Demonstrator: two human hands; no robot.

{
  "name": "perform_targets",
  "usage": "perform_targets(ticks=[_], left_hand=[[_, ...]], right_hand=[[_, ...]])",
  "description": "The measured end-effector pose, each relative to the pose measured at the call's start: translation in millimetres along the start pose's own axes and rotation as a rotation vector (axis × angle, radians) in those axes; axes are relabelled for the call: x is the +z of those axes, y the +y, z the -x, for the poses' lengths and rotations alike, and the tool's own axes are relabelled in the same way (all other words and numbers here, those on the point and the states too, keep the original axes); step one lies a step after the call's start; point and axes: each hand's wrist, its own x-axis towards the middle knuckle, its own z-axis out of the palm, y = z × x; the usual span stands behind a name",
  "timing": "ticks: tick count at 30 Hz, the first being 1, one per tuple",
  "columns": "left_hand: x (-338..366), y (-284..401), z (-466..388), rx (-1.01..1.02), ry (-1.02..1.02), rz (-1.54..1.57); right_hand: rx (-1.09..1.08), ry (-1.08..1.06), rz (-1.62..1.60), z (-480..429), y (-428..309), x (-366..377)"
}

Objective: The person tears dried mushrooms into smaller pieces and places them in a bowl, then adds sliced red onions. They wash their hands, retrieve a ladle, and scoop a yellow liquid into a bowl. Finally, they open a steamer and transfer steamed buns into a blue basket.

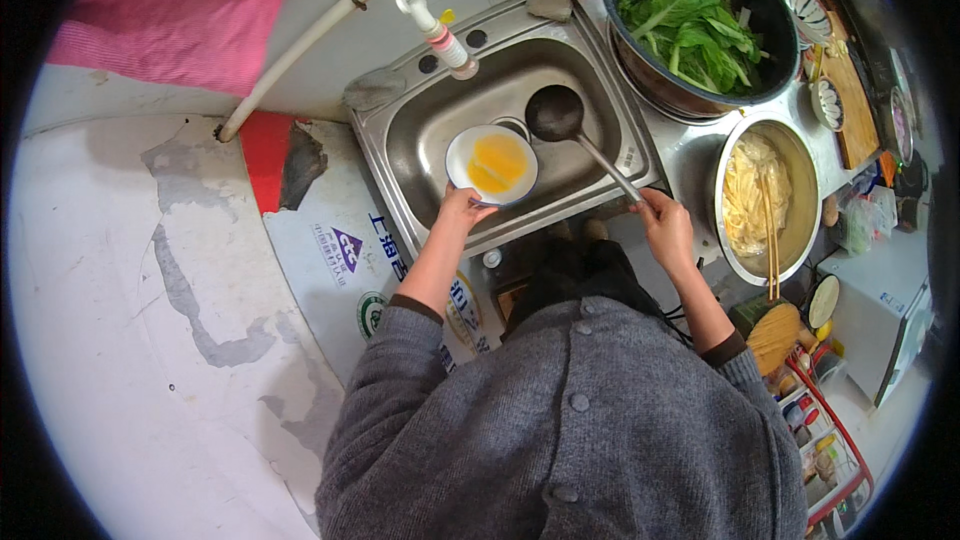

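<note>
Over the stainless steel sink point(420, 109), my left hand point(465, 208) grips the near rim of a white bowl point(459, 154) with a dark blue edge. Some yellow-orange liquid point(496, 163) that looks like beaten egg lies in the bowl. The handle end of a metal ladle point(555, 114) is held in my right hand point(661, 221). Its dark round head hangs over the sink, just right of the bowl and apart from it. A drain ring point(513, 124) shows partly behind the bowl.
A white tap point(450, 51) reaches over the sink's back. At the right stand a large pot point(701, 101) of leafy greens point(686, 22) and a metal basin point(806, 210) holding pale yellow strips point(750, 195) and chopsticks point(771, 240). A cutting board point(859, 116) lies beyond. Pink cloth point(172, 22) hangs at upper left.
</note>
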Motion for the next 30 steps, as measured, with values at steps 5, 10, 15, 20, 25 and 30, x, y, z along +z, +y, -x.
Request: perform_targets(ticks=[5,10,15,20,25,30], left_hand=[[14.8,-11.0,59.0,0.062,-0.103,0.083],[47.7,-25.7,150.5,0.196,-0.222,-0.055],[117.8,-67.5,251.5,0.273,-0.383,-0.237],[201.8,-158.2,316.7,0.120,-0.492,-0.144],[295.0,-241.1,350.7,-0.046,-0.646,-0.098],[393.6,-310.2,344.2,-0.046,-0.762,-0.010]], right_hand=[[-0.117,0.064,0.191,15.4,-22.2,-24.7],[-0.489,0.277,0.264,38.4,-21.6,-81.4],[-0.865,0.393,0.402,60.5,31.5,-191.7],[-1.115,0.402,0.363,80.6,105.5,-309.9],[-1.057,0.427,0.386,84.7,172.5,-415.0],[-0.934,0.627,0.597,53.7,220.8,-497.5]])
